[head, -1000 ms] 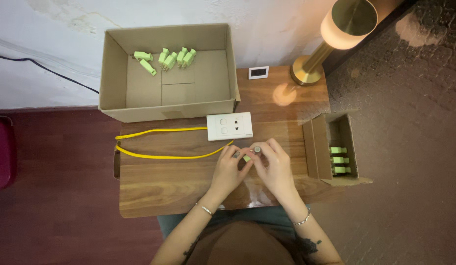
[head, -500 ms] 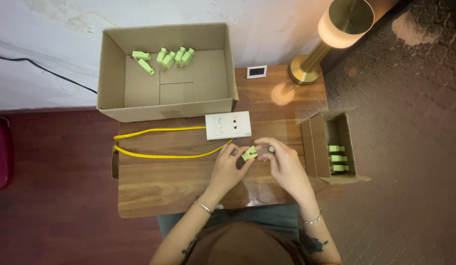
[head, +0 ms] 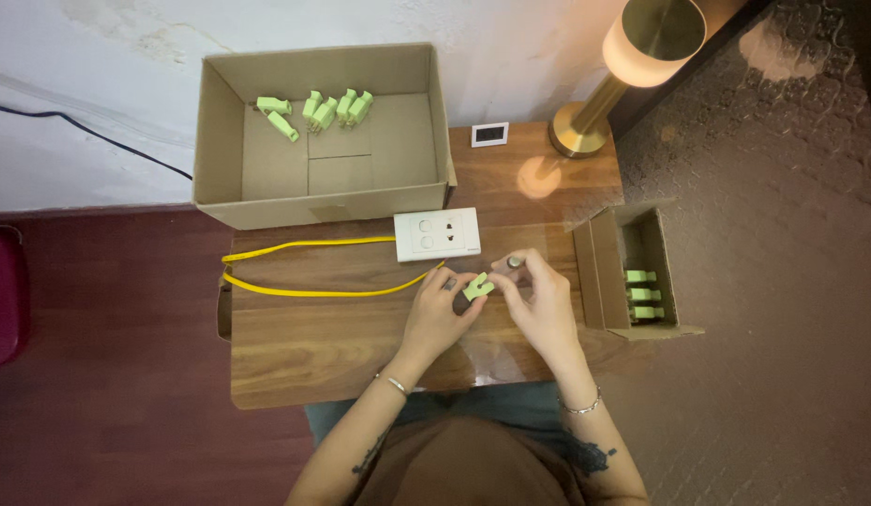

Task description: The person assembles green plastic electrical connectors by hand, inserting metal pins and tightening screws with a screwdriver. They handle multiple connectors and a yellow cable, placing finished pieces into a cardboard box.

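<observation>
Both hands meet over the wooden table [head: 313,347], just below a white socket plate [head: 437,234]. My left hand [head: 438,314] pinches a small light-green plug [head: 476,286] between its fingertips. My right hand [head: 538,300] is closed beside it and holds a small round grey piece [head: 515,262] at the fingertips, close to the plug. A yellow cable [head: 304,272] runs from the socket plate to the left.
A large open cardboard box [head: 224,159] at the back holds several green plugs [head: 323,108]. A small cardboard box [head: 599,281] at the right holds three more green plugs [head: 643,293]. A brass lamp [head: 604,103] and a small white display [head: 490,134] stand at the back right.
Both hands have shifted slightly right and up toward the socket plate. The green plug now shows clearly between the fingers.
</observation>
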